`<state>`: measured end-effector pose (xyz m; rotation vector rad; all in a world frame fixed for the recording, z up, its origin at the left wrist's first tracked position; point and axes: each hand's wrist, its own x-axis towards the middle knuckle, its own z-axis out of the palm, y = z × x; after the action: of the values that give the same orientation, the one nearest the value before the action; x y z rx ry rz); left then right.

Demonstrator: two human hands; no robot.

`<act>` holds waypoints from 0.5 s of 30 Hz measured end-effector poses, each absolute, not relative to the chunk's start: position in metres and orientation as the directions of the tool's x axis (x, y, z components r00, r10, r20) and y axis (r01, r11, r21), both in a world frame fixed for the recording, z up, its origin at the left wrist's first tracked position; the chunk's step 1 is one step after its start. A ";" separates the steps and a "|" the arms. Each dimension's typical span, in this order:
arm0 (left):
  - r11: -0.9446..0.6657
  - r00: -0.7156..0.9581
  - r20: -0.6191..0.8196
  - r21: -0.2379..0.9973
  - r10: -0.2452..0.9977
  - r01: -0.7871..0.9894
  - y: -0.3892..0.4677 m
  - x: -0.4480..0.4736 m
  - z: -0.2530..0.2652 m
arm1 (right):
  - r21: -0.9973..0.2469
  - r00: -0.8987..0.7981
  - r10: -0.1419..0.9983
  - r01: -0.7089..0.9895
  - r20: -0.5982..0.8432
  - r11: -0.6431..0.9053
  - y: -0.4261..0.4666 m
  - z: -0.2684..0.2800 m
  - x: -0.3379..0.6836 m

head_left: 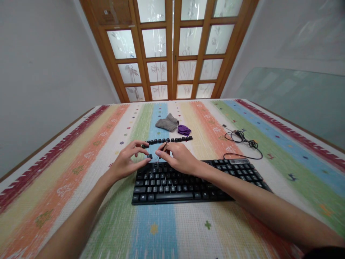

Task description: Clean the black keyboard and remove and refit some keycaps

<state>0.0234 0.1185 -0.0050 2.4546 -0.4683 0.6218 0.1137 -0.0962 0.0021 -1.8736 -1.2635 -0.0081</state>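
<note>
A black keyboard (172, 181) lies on the table with its upper left part bare of several keycaps. At its upper left edge, my left hand (128, 158) pinches a small black keycap (150, 156) between the thumb and a fingertip. My right hand (179, 156) reaches over the top rows, its fingers closed around a thin wire keycap puller (157, 158). The puller's wire ends point down at the keys; my fingers hide most of its handle. Just beyond both hands runs a row of loose black keycaps (163, 140).
A grey cloth (167, 123) and a bunched purple cloth (184, 130) lie behind the loose keycaps. To the right, the black cable (253, 144) is coiled on the striped tablecloth (107, 223). Wooden glass-paned doors (172, 50) stand past the table's far edge.
</note>
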 end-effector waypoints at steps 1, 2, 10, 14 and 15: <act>-0.797 0.827 0.536 0.418 -0.172 -0.436 0.121 0.027 -0.006 | -0.642 0.494 0.754 0.756 0.433 -0.127 -0.097 0.002 0.114; -0.812 0.824 0.545 0.404 -0.157 -0.422 0.124 0.030 -0.008 | -0.645 0.496 0.753 0.754 0.432 -0.127 -0.098 0.003 0.113; -0.882 0.822 0.527 0.254 -0.218 -0.397 0.143 0.071 -0.041 | -0.661 0.481 0.754 0.746 0.447 -0.084 -0.101 0.008 0.109; -0.901 0.826 0.505 0.194 -0.249 -0.389 0.143 0.082 -0.048 | -0.676 0.467 0.760 0.736 0.453 -0.049 -0.105 0.009 0.108; -0.906 0.828 0.500 0.177 -0.254 -0.384 0.143 0.083 -0.049 | -0.676 0.464 0.760 0.735 0.455 -0.044 -0.107 0.009 0.108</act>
<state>0.0833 0.1432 -0.0488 2.7398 -0.4879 0.6944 0.1079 -0.1067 0.0094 -1.7797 -1.2745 0.0328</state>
